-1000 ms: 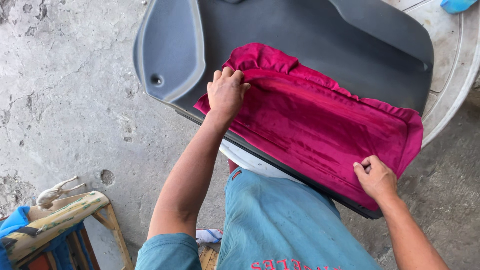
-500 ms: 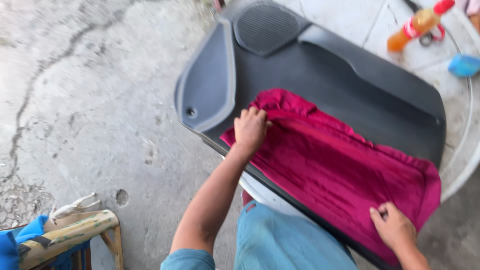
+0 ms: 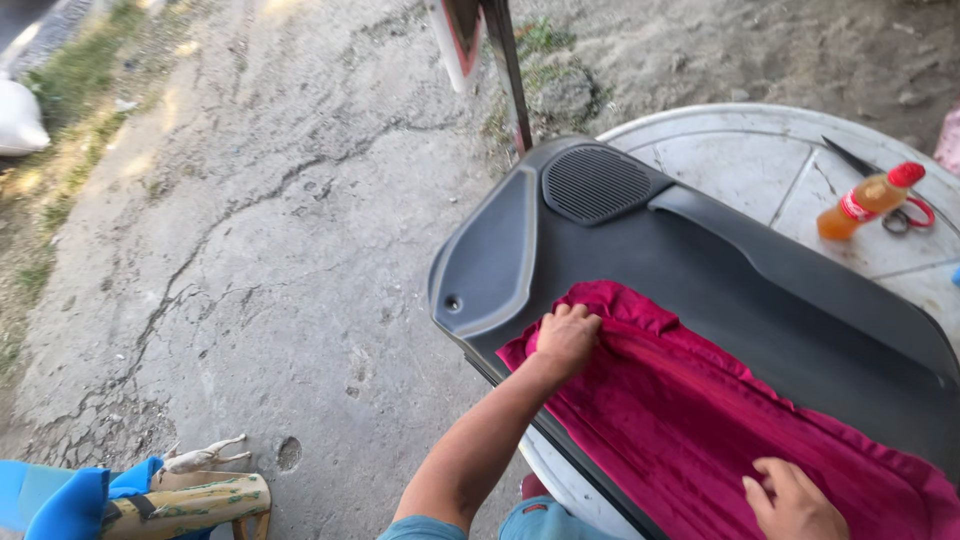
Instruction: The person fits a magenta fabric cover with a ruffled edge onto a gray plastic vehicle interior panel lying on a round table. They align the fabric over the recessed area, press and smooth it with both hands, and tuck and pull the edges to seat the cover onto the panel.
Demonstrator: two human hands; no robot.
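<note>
A dark grey car door panel (image 3: 780,300) with a round speaker grille lies across a round white table (image 3: 740,160). A crimson velvet cloth (image 3: 720,410) is spread over the panel's near side. My left hand (image 3: 566,338) presses on the cloth's left end with curled fingers near the panel's edge. My right hand (image 3: 795,500) rests flat on the cloth at the lower right, partly cut off by the frame.
An orange bottle with a red cap (image 3: 866,200) and red-handled scissors (image 3: 895,205) lie on the table's far right. Cracked concrete ground (image 3: 250,250) spreads to the left. A wooden stool with blue cloth (image 3: 130,495) stands at bottom left. A post (image 3: 510,70) rises behind the panel.
The view has tilted up and away, so panel and hands sit lower right in frame. Both hands stay on the cloth in about the same spots.
</note>
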